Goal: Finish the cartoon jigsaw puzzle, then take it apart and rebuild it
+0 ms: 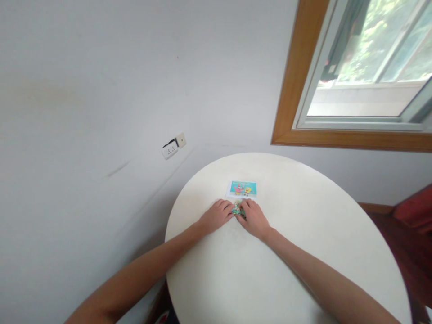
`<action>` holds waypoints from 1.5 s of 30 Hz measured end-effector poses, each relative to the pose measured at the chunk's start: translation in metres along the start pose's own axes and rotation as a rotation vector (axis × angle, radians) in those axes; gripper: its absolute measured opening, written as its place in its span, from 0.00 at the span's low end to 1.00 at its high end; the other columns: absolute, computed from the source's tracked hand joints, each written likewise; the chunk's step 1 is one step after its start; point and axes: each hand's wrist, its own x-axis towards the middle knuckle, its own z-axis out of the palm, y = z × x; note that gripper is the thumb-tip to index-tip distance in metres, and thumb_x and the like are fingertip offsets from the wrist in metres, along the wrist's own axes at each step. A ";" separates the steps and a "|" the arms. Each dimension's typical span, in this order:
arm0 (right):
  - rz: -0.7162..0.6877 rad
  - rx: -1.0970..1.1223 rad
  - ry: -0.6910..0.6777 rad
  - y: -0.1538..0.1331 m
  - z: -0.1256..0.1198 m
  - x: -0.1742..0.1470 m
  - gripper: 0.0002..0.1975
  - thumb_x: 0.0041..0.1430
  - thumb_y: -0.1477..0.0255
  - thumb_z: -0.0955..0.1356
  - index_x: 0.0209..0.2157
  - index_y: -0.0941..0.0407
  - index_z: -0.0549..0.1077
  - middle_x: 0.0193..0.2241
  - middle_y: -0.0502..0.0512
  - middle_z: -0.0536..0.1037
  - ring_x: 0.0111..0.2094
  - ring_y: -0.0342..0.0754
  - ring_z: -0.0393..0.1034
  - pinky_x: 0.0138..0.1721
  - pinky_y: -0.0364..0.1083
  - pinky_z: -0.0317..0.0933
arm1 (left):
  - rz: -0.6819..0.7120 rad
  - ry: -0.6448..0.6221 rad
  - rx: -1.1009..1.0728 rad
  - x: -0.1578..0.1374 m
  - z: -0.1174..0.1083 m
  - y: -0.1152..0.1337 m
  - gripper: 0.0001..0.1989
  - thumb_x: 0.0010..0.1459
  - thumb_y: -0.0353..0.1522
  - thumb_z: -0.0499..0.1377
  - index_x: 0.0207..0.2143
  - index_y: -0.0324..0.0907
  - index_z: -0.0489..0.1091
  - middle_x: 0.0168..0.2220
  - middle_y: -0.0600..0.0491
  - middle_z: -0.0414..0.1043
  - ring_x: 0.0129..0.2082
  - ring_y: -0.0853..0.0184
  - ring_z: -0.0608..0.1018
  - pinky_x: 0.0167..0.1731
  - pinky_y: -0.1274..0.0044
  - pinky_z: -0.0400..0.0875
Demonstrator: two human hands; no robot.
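Observation:
A small green and multicoloured bundle [237, 208], too small to tell if it is loose pieces or a packet, lies on the white round table [286, 270]. My left hand [218, 216] reaches it from the left, its bent fingertips at the bundle's edge. From the right, my right hand [253, 219] has its fingers and thumb curled about the bundle, hiding part of it. Just beyond both hands a picture card [249, 185] lies flat, turquoise with a pink and a yellow cartoon figure. A white edge shows along the card's left side.
Behind the table is a white wall [135, 81] with a power socket [170, 150] and a small wall plate [181, 140]. A wood-framed window [285, 94] is at the upper right. Red fabric [415, 209] hangs near the floor on the right.

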 end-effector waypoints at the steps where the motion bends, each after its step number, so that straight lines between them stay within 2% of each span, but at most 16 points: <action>1: 0.004 0.000 0.006 0.000 0.001 0.001 0.07 0.62 0.69 0.66 0.41 0.56 0.68 0.42 0.60 0.70 0.44 0.54 0.64 0.48 0.49 0.59 | 0.005 -0.012 0.007 -0.001 -0.001 0.001 0.16 0.65 0.39 0.55 0.52 0.42 0.66 0.50 0.44 0.69 0.51 0.57 0.69 0.54 0.64 0.63; 5: 0.008 0.016 0.023 0.002 0.002 0.003 0.05 0.64 0.73 0.63 0.41 0.55 0.68 0.42 0.60 0.70 0.45 0.53 0.64 0.48 0.49 0.58 | 0.034 -0.064 0.047 -0.002 -0.007 0.005 0.18 0.64 0.38 0.57 0.54 0.42 0.65 0.53 0.43 0.67 0.54 0.54 0.68 0.54 0.64 0.62; 7: 0.011 0.022 0.025 0.002 0.002 0.004 0.06 0.64 0.74 0.62 0.41 0.55 0.68 0.42 0.60 0.71 0.45 0.53 0.64 0.49 0.49 0.58 | 0.067 -0.098 0.090 0.000 -0.009 0.007 0.15 0.65 0.32 0.53 0.54 0.41 0.66 0.54 0.42 0.67 0.54 0.53 0.68 0.54 0.62 0.61; 9: 0.038 0.019 0.034 0.000 0.001 0.002 0.07 0.65 0.74 0.61 0.42 0.56 0.69 0.43 0.60 0.71 0.45 0.54 0.64 0.49 0.49 0.58 | 0.092 -0.113 0.113 0.003 -0.009 0.009 0.16 0.65 0.26 0.49 0.54 0.40 0.66 0.56 0.40 0.66 0.55 0.52 0.69 0.54 0.62 0.60; 13: 0.157 -0.047 0.097 -0.008 0.002 -0.017 0.14 0.65 0.65 0.63 0.50 0.55 0.67 0.50 0.64 0.69 0.51 0.58 0.60 0.51 0.55 0.56 | 0.088 -0.091 0.094 0.008 -0.007 0.009 0.21 0.63 0.22 0.45 0.56 0.38 0.65 0.58 0.38 0.64 0.54 0.52 0.70 0.52 0.62 0.61; 15: 0.144 -0.089 0.096 -0.012 0.004 -0.028 0.22 0.63 0.58 0.65 0.54 0.55 0.65 0.55 0.66 0.66 0.56 0.62 0.56 0.54 0.59 0.53 | 0.077 -0.071 0.065 0.008 -0.006 0.005 0.20 0.64 0.23 0.47 0.56 0.39 0.65 0.56 0.40 0.67 0.54 0.54 0.70 0.53 0.63 0.61; 17: 0.133 -0.110 0.079 -0.016 0.006 -0.034 0.25 0.62 0.57 0.66 0.56 0.55 0.64 0.57 0.67 0.64 0.57 0.63 0.54 0.56 0.60 0.51 | 0.060 -0.047 0.041 0.007 -0.005 -0.001 0.18 0.64 0.24 0.48 0.55 0.39 0.66 0.53 0.42 0.69 0.53 0.55 0.70 0.54 0.65 0.61; 21: 0.154 -0.107 0.040 -0.015 0.008 -0.023 0.18 0.63 0.63 0.65 0.52 0.55 0.67 0.52 0.65 0.68 0.52 0.61 0.59 0.51 0.56 0.55 | 0.016 -0.010 0.012 0.008 -0.002 -0.015 0.14 0.67 0.27 0.48 0.50 0.39 0.68 0.46 0.44 0.72 0.48 0.58 0.71 0.51 0.67 0.64; 24: 0.112 -0.100 0.021 -0.010 0.008 -0.005 0.14 0.63 0.63 0.66 0.46 0.56 0.69 0.46 0.64 0.70 0.48 0.58 0.61 0.48 0.53 0.57 | -0.010 0.028 -0.037 0.012 0.000 -0.022 0.13 0.69 0.29 0.47 0.44 0.40 0.71 0.42 0.47 0.73 0.45 0.62 0.72 0.49 0.70 0.66; 27: 0.079 -0.089 0.036 -0.006 0.009 0.008 0.12 0.63 0.64 0.66 0.41 0.57 0.70 0.42 0.63 0.71 0.45 0.56 0.62 0.47 0.51 0.57 | -0.035 0.080 -0.079 0.011 0.001 -0.024 0.14 0.70 0.34 0.47 0.48 0.40 0.70 0.46 0.47 0.72 0.48 0.63 0.71 0.52 0.70 0.65; 28: 0.068 -0.082 0.042 -0.005 0.010 0.011 0.10 0.63 0.64 0.66 0.40 0.57 0.69 0.41 0.62 0.71 0.44 0.55 0.62 0.47 0.50 0.57 | -0.036 0.088 -0.087 0.008 0.001 -0.024 0.15 0.69 0.36 0.50 0.51 0.41 0.69 0.49 0.46 0.71 0.50 0.62 0.70 0.53 0.69 0.64; 31: 0.039 -0.033 0.041 -0.002 0.014 0.017 0.08 0.63 0.66 0.66 0.36 0.57 0.69 0.37 0.59 0.72 0.41 0.53 0.63 0.45 0.49 0.57 | -0.007 0.072 -0.116 0.000 0.001 -0.024 0.24 0.61 0.42 0.60 0.57 0.44 0.65 0.56 0.45 0.66 0.56 0.57 0.66 0.57 0.64 0.60; 34: 0.016 0.077 0.039 -0.001 0.016 0.019 0.07 0.64 0.68 0.65 0.33 0.56 0.68 0.34 0.57 0.72 0.39 0.52 0.63 0.44 0.48 0.56 | 0.000 0.046 -0.164 -0.004 0.001 -0.023 0.20 0.62 0.40 0.59 0.54 0.43 0.68 0.53 0.45 0.67 0.54 0.58 0.67 0.57 0.65 0.60; 41: 0.040 0.194 0.087 0.007 0.009 0.018 0.08 0.66 0.76 0.60 0.37 0.57 0.70 0.35 0.55 0.73 0.40 0.48 0.66 0.44 0.44 0.58 | -0.052 0.034 -0.212 0.012 -0.003 -0.020 0.11 0.66 0.36 0.54 0.45 0.41 0.71 0.44 0.48 0.70 0.47 0.63 0.71 0.51 0.72 0.65; 43: 0.067 0.199 0.100 0.012 0.003 0.012 0.07 0.64 0.76 0.62 0.40 0.58 0.71 0.38 0.57 0.74 0.43 0.49 0.66 0.47 0.44 0.58 | -0.061 0.037 -0.217 0.011 -0.008 -0.019 0.12 0.66 0.36 0.53 0.47 0.41 0.70 0.45 0.48 0.70 0.47 0.63 0.71 0.52 0.72 0.65; 45: 0.137 0.174 0.081 0.013 -0.006 0.004 0.09 0.63 0.71 0.65 0.43 0.58 0.72 0.42 0.59 0.74 0.46 0.52 0.65 0.49 0.46 0.58 | -0.114 0.021 -0.202 0.006 -0.016 -0.018 0.17 0.64 0.37 0.56 0.53 0.41 0.66 0.50 0.47 0.69 0.51 0.62 0.70 0.55 0.71 0.63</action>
